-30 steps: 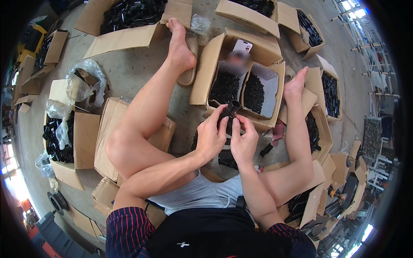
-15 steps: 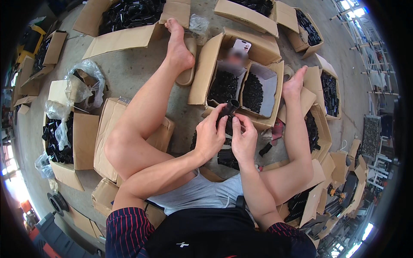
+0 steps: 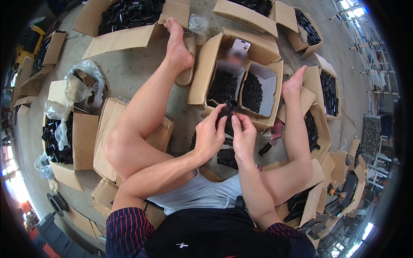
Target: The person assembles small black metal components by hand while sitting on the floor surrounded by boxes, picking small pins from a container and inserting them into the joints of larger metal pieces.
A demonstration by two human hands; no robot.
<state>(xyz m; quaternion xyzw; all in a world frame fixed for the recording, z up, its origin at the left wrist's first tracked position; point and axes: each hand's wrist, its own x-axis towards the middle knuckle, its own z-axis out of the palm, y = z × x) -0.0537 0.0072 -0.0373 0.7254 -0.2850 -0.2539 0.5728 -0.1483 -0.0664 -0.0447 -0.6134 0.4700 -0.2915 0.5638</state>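
You grip a black tube [image 3: 227, 110] in your left hand [image 3: 209, 135] by the near edge of the cardboard box [image 3: 203, 81], your right hand [image 3: 244, 137] bent-fingered at its side, any grip there hidden, both barely shifted this past second, the piece still being worked.

The left hand [image 3: 210, 136] is curled, fingers [image 3: 216, 112] bent toward the thumb [image 3: 222, 124]; just beside those fingers, the right hand [image 3: 244, 139] is curled likewise. Behind them, forearms [image 3: 170, 171] are angled inward.
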